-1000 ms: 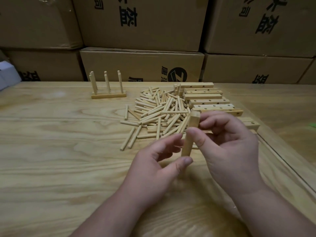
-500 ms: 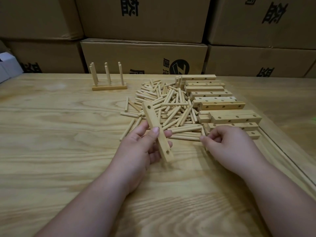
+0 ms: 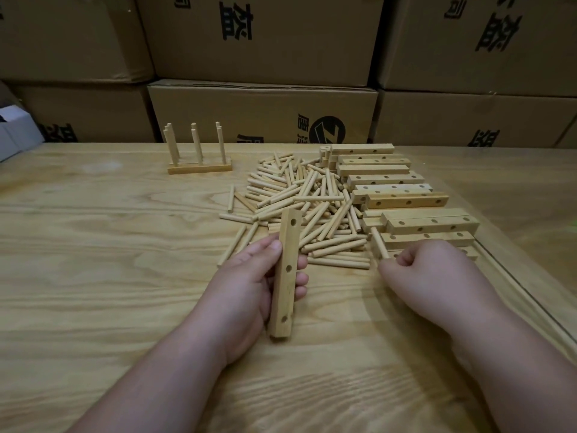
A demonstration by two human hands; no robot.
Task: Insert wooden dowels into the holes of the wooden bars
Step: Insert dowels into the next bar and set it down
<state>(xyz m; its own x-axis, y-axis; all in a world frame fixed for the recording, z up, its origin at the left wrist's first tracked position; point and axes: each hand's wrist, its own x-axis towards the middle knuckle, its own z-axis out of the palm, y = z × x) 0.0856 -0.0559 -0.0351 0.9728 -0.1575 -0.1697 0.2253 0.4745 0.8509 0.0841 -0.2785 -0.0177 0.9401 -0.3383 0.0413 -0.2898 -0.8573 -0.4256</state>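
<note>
Left hand (image 3: 249, 285) grips bar (image 3: 285, 273), three holes empty. Right hand (image 3: 427, 276) pinches dowel (image 3: 379, 245) right of bar. Risk: angled entry jams it.

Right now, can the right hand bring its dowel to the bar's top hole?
Probably yes: the right hand pinches a dowel, and the top hole of the bar in the left hand faces up, uncovered.
</note>
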